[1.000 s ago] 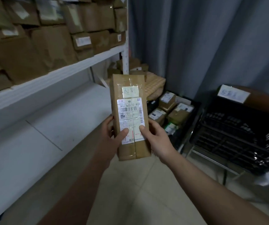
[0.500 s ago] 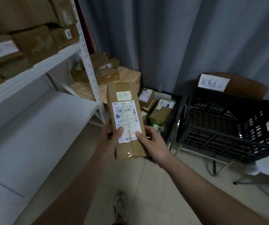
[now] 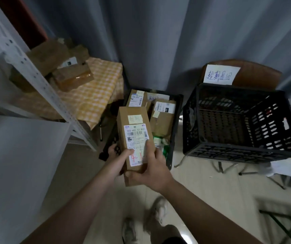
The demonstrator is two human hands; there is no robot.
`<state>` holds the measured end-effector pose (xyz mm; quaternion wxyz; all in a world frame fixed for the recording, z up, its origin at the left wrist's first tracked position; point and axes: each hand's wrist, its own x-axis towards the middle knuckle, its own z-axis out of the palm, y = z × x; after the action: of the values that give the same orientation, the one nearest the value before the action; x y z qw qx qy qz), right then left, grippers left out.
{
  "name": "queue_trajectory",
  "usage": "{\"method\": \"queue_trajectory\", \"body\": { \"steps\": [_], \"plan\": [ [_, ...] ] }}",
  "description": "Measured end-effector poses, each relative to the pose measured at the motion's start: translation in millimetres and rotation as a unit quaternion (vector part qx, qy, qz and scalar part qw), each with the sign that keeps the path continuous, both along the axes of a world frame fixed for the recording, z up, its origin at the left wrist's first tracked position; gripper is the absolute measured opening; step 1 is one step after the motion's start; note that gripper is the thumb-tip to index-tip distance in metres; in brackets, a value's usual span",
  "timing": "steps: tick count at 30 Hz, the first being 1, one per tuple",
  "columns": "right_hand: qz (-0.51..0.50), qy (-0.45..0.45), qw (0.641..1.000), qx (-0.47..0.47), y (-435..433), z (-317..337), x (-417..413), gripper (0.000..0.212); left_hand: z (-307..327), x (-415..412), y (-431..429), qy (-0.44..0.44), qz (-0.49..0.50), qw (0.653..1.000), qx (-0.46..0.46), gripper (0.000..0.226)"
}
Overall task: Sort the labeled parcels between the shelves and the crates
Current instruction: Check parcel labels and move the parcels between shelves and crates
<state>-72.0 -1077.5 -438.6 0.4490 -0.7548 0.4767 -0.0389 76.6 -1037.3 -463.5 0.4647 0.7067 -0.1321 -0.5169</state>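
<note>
Head view: left hand (image 3: 119, 153) and right hand (image 3: 152, 170) clasp the labeled parcel (image 3: 132, 118) lengthwise, the signed black crate (image 3: 229, 152) lying to their right

Grey curtain (image 3: 158, 41), yellow checked cloth (image 3: 95, 92), brown chair back (image 3: 259, 72), pale floor (image 3: 211, 199)

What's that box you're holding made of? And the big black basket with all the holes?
The parcel looks like cardboard: dull brown, matte, with sharp folded edges. The printed label stuck on it seems to be smooth white paper. The black crate is probably hard plastic: its walls are a moulded lattice of even slots, with a faint sheen.
</note>
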Motion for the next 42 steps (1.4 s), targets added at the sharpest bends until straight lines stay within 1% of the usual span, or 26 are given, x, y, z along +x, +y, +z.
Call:
{"method": "queue_trajectory", "body": {
  "steps": [1,3,5,6,7,8,9,11,12,13,14,15,17,18,20,21,23,26,29,31,33,35,37,39,42],
  "plan": [
    [0.010,0.043,0.999,-0.009,-13,-6,0,0.120,-9,-1,-12,0.006,-0.004,1.000,0.010,0.070],
    [0.038,0.115,0.992,-0.031,-42,-18,1,0.118,-23,-2,-33,0.019,-0.030,0.999,0.014,0.070],
    [0.063,0.148,0.986,-0.047,-77,-31,2,0.114,-40,-1,-52,0.040,-0.061,0.997,-0.006,0.077],
    [0.070,0.153,0.984,-0.057,-95,-37,3,0.113,-49,2,-61,0.030,-0.078,0.996,-0.015,0.080],
    [0.081,0.159,0.981,-0.071,-112,-43,4,0.113,-56,8,-71,-0.003,-0.091,0.996,-0.020,0.080],
    [0.096,0.170,0.977,-0.090,-129,-50,5,0.115,-61,17,-80,-0.051,-0.095,0.994,-0.018,0.074],
    [0.113,0.182,0.970,-0.112,-144,-57,7,0.117,-66,28,-88,-0.109,-0.085,0.990,-0.016,0.067],
    [0.156,0.204,0.957,-0.138,-168,-74,12,0.120,-78,55,-100,-0.234,-0.051,0.971,-0.011,0.047],
    [0.179,0.211,0.951,-0.137,-176,-84,14,0.121,-85,70,-104,-0.284,-0.041,0.958,-0.001,0.045],
    [0.206,0.214,0.946,-0.131,-182,-95,16,0.121,-93,84,-105,-0.318,-0.042,0.947,0.022,0.049],
    [0.236,0.216,0.939,-0.125,-183,-107,18,0.120,-99,95,-105,-0.329,-0.060,0.941,0.045,0.055],
    [0.268,0.217,0.931,-0.122,-182,-119,20,0.120,-105,103,-103,-0.313,-0.087,0.945,0.050,0.060],
    [0.321,0.218,0.916,-0.104,-174,-143,23,0.120,-118,110,-100,-0.231,-0.142,0.962,0.030,0.066],
    [0.337,0.223,0.910,-0.096,-168,-155,24,0.121,-127,112,-97,-0.219,-0.177,0.958,0.044,0.070],
    [0.349,0.236,0.902,-0.090,-157,-177,24,0.123,-144,112,-93,-0.274,-0.246,0.922,0.117,0.075],
    [0.348,0.239,0.902,-0.087,-151,-186,23,0.124,-151,112,-91,-0.300,-0.259,0.907,0.142,0.076],
    [0.336,0.238,0.908,-0.076,-142,-202,21,0.128,-163,109,-86,-0.337,-0.278,0.885,0.159,0.074],
    [0.320,0.241,0.914,-0.067,-134,-222,20,0.131,-178,109,-82,-0.393,-0.343,0.841,0.145,0.068],
    [0.326,0.241,0.913,-0.049,-135,-236,19,0.124,-193,114,-79,-0.418,-0.400,0.806,0.130,0.068],
    [0.319,0.223,0.921,-0.030,-138,-241,18,0.109,-200,117,-76,-0.424,-0.424,0.790,0.128,0.071],
    [0.301,0.191,0.934,-0.027,-138,-243,18,0.085,-203,118,-73,-0.425,-0.426,0.789,0.124,0.072],
    [0.264,0.168,0.949,-0.045,-137,-244,19,0.074,-203,119,-73,-0.419,-0.411,0.801,0.121,0.070],
    [0.180,0.159,0.970,-0.026,-140,-245,18,0.065,-202,117,-76,-0.406,-0.393,0.817,0.112,0.065],
    [0.142,0.187,0.972,-0.004,-142,-247,17,0.054,-202,114,-81,-0.390,-0.391,0.827,0.102,0.061],
    [0.140,0.235,0.961,0.038,-140,-249,18,0.052,-205,111,-89,-0.374,-0.393,0.831,0.122,0.057]
  ]
}}
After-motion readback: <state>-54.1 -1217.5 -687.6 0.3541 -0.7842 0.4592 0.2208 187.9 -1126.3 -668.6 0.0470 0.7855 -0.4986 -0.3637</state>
